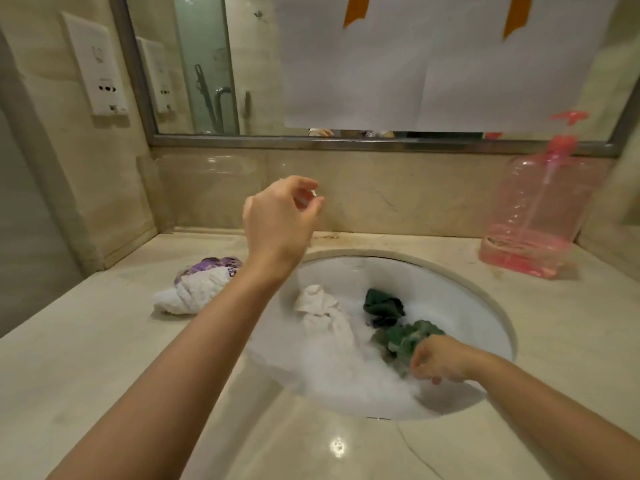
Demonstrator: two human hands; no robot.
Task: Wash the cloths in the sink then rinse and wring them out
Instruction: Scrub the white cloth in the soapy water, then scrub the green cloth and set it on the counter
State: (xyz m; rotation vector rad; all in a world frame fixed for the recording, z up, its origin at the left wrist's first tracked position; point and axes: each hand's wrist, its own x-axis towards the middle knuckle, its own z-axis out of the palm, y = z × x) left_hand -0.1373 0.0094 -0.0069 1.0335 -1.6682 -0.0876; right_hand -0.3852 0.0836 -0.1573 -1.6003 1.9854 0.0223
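The white oval sink holds foamy water. A white cloth lies bunched at its left side. A dark green cloth sits in the middle, and its front part rises from the foam. My right hand grips that green cloth at the sink's front right. My left hand is raised above the sink's back left rim, fingers curled, with a small shiny glint at the fingertips. I cannot tell whether it holds anything. A white and purple cloth lies on the counter left of the sink.
A large pink pump bottle stands at the back right of the marble counter. A mirror with white paper sheets taped over it hangs behind. A wall panel with sockets is on the left wall.
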